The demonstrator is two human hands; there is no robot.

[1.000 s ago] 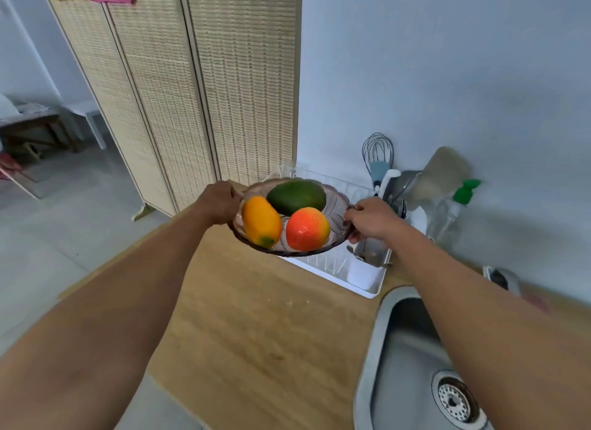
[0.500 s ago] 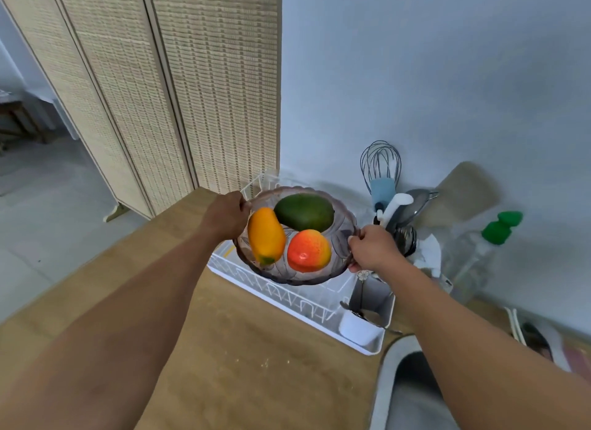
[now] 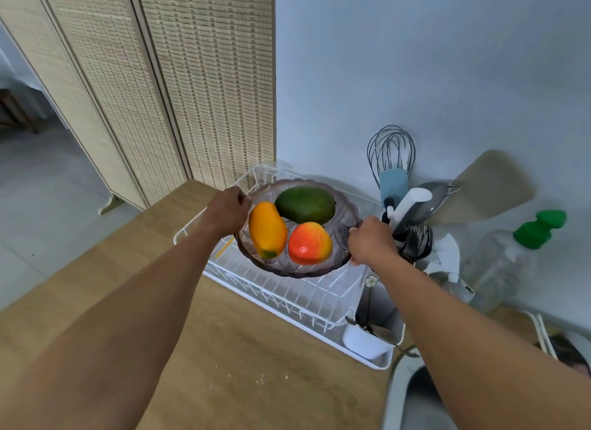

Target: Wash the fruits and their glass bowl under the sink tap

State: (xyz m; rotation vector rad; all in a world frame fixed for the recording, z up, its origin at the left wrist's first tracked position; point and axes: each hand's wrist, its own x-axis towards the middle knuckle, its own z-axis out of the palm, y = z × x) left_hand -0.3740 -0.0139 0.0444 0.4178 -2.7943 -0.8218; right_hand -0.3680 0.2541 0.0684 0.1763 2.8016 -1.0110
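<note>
I hold a tinted glass bowl (image 3: 343, 229) over the white dish rack (image 3: 287, 296). My left hand (image 3: 227, 212) grips its left rim and my right hand (image 3: 371, 241) grips its right rim. Three fruits lie in the bowl: a yellow-orange mango (image 3: 267, 229) on the left, a green mango (image 3: 305, 204) at the back, and a red-orange fruit (image 3: 309, 244) at the front right. The steel sink (image 3: 396, 394) shows only as an edge at the bottom right, mostly behind my right forearm. No tap is in view.
A utensil holder with a whisk (image 3: 390, 154), ladles and a wooden spatula (image 3: 489, 186) stands right of the rack. A clear bottle with a green cap (image 3: 540, 224) stands by the wall. The wooden counter (image 3: 240, 365) spreads below; a woven folding screen (image 3: 179, 87) stands left.
The view has swung left and up, so the sink has slid almost out of frame. The bowl, still gripped by both hands, now hangs over the dish rack.
</note>
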